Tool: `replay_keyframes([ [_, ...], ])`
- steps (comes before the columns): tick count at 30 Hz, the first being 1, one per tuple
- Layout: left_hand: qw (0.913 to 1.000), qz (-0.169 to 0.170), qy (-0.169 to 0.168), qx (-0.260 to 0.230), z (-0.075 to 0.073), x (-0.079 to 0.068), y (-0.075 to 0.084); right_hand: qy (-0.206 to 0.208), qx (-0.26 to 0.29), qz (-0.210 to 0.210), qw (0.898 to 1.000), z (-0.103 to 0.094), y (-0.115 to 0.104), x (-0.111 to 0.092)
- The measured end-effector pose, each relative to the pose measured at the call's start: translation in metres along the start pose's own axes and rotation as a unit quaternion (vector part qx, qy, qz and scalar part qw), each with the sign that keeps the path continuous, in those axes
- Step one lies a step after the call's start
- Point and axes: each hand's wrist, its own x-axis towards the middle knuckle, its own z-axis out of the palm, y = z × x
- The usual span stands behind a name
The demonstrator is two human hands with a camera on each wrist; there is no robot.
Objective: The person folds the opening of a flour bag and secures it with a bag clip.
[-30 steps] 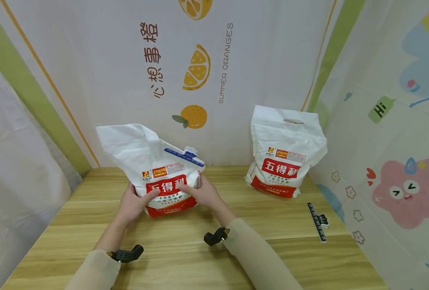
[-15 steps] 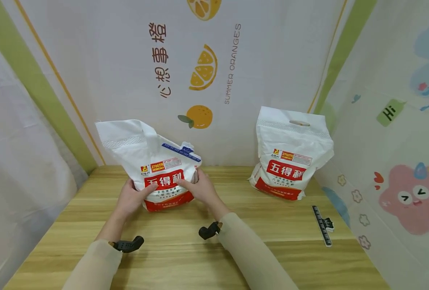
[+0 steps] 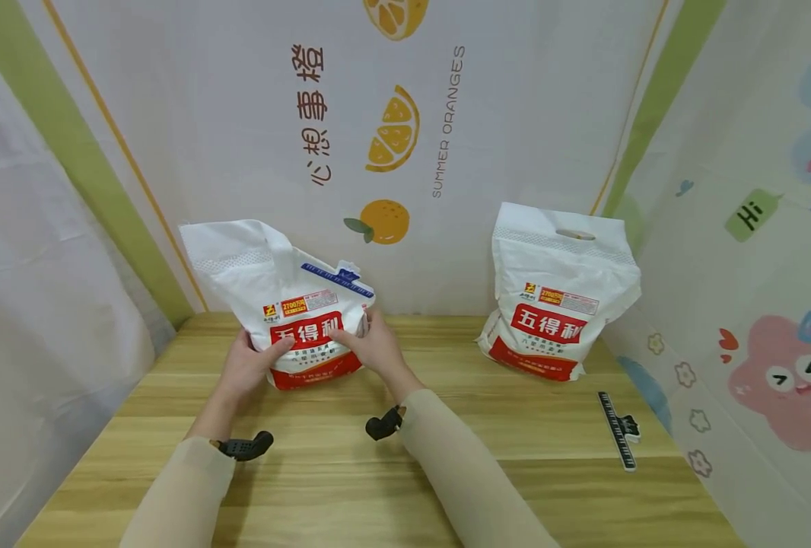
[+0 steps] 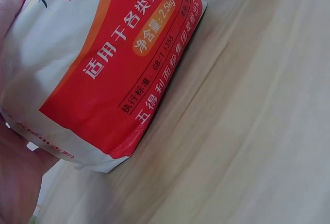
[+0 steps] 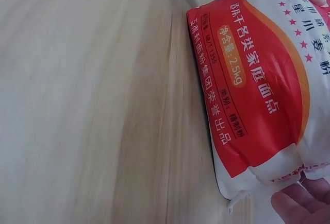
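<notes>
White-and-red soft flour bag [image 3: 296, 308]: tilted left, near the back-left corner of the pale wooden table [image 3: 326, 472].
Left hand [image 3: 245, 367]: fingers and thumb gripping the bag's left side.
Right hand [image 3: 371, 346]: likewise gripping its right side.
Long blue-and-white clip [image 3: 337, 279]: across its upper right.
Matching white-and-red bag [image 3: 561, 266]: standing near the back-right corner.
Black-and-white clip [image 3: 615, 431]: lying near the right edge.

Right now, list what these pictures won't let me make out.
Head view: most fingers of the left hand and right hand, behind the held, boxy white-and-red flour bag.
Every view: that bag's back, hidden by its front.
Both wrist views: its long blue-and-white clip, cut off by the frame edge.
Head view: markings on the long black-and-white clip, too small.
</notes>
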Motion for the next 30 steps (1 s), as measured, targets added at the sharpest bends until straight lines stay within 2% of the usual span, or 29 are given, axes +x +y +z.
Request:
replay_keyframes([
  [14,0.9999,-0.009,0.004,0.005,-0.013,0.016,-0.003,0.002,0.003,0.012,1.000,0.014,-0.011,0.011],
  [21,0.9994,-0.026,0.008,-0.019,-0.015,0.024,-0.005,0.015,-0.035,0.025,0.999,0.021,-0.018,0.017],
  [25,0.9992,-0.022,0.021,-0.028,-0.017,0.026,-0.007,0.022,-0.065,0.021,0.997,0.024,-0.023,0.019],
  [30,0.9982,-0.008,0.042,-0.041,-0.015,0.027,-0.010,0.019,-0.066,0.023,0.997,0.024,-0.028,0.019],
])
